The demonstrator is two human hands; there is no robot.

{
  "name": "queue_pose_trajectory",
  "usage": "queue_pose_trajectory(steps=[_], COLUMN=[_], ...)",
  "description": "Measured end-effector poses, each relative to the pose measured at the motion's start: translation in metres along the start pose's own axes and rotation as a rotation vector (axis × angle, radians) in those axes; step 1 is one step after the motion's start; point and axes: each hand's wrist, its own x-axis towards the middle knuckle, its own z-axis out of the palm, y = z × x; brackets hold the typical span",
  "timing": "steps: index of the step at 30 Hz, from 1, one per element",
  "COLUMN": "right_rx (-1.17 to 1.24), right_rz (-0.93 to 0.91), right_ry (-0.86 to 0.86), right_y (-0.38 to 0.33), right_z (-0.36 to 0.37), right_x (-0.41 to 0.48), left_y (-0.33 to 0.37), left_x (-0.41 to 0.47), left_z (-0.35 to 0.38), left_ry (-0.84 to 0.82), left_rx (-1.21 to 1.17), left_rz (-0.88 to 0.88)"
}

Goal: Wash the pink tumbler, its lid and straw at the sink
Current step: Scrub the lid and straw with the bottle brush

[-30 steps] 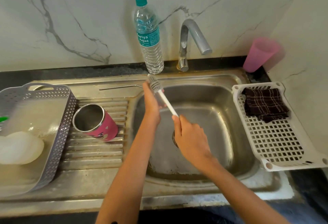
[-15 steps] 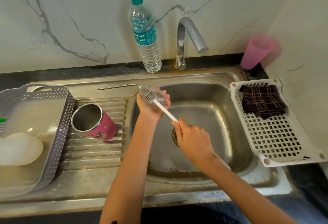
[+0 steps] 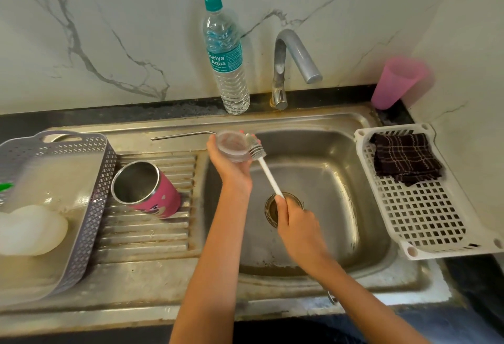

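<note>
clear lid (image 3: 231, 146) (in left hand (image 3: 232, 172)), brush (image 3: 255, 149) touching

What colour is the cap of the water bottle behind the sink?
Teal green. The cap of the water bottle shows clearly in the head view.

Tumbler (image 3: 152, 193) lies left of the basin (image 3: 327, 180) — straw (image 3: 180, 135) behind it (bottle (image 3: 229, 65) beyond).

Bright even light; wide-angle edge bending; pink cup (image 3: 396, 81) blurred.
</note>
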Motion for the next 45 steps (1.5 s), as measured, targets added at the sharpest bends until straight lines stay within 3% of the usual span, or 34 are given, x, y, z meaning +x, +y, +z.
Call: queue_pose_trajectory(steps=[3, 8, 12, 19, 25, 34, 41, 45], right_rx=[0.18, 0.406, 0.506, 0.302, 0.151, 0.054, -0.029, -0.051], right_rz=[0.094, 0.194, 0.244, 0.123, -0.004, -0.036, -0.077, -0.084], right_ry=[-0.046, -0.23, -0.203, -0.239, -0.124, -0.021, 0.015, 0.011], right_y=[-0.008, -0.016, -0.022, -0.003, 0.007, 0.019, 0.02, 0.018], right_z=[-0.009, -0.015, -0.026, -0.023, -0.02, -0.027, -0.024, -0.032], right_x=[0.014, 0.001, 0.023, 0.011, 0.027, 0.034, 0.029, 0.028], left_y=[-0.003, 0.01, -0.001, 0.023, 0.033, 0.036, 0.031, 0.033], left_x=[-0.005, 0.003, -0.005, 0.007, 0.009, 0.003, -0.001, -0.004], left_z=[0.002, 0.002, -0.008, -0.016, -0.021, -0.025, -0.024, -0.025], left_ry=[-0.013, -0.016, -0.061, -0.118, -0.172, -0.281, -0.114, -0.201], left_rx=[0.123, 0.072, 0.149, 0.144, 0.192, 0.232, 0.253, 0.316], left_rz=[0.109, 0.17, 0.146, 0.039, -0.06, -0.195, -0.195, -0.206])
